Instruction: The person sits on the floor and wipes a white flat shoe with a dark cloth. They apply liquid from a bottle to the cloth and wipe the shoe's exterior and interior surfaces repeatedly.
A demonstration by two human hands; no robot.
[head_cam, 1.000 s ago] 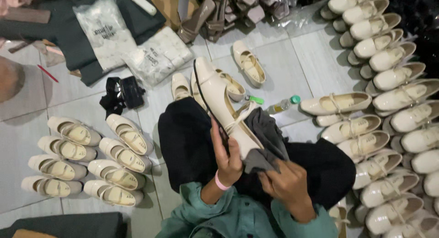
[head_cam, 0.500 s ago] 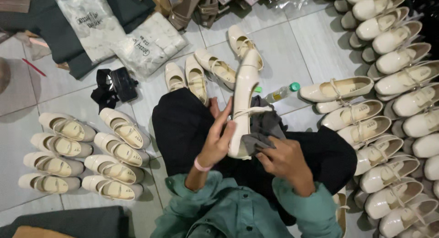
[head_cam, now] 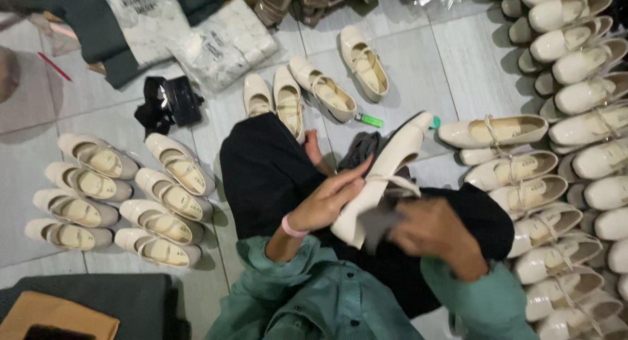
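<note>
Fingers of left hand clamped along cream shoe, held over lap, toe toward 1 o'clock. Right hand blurred at shoe's 5 o'clock, pressing grey cloth; finger state cannot tell. Green lighter on floor at 12 o'clock.

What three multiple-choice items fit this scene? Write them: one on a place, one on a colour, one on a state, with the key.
1. Where does the green lighter lie? A) on the floor tiles B) inside a shoe C) on a box
2. What colour is the wristband on the left hand? A) blue B) pink C) black
3. How is the cream shoe in that hand? A) flat on the floor B) held over the lap C) sealed in a bag
Key: 1 A, it rests on a tile; 2 B, a pink band circles the wrist; 3 B, the left hand grips it while the right hand holds a grey cloth to it.
</note>
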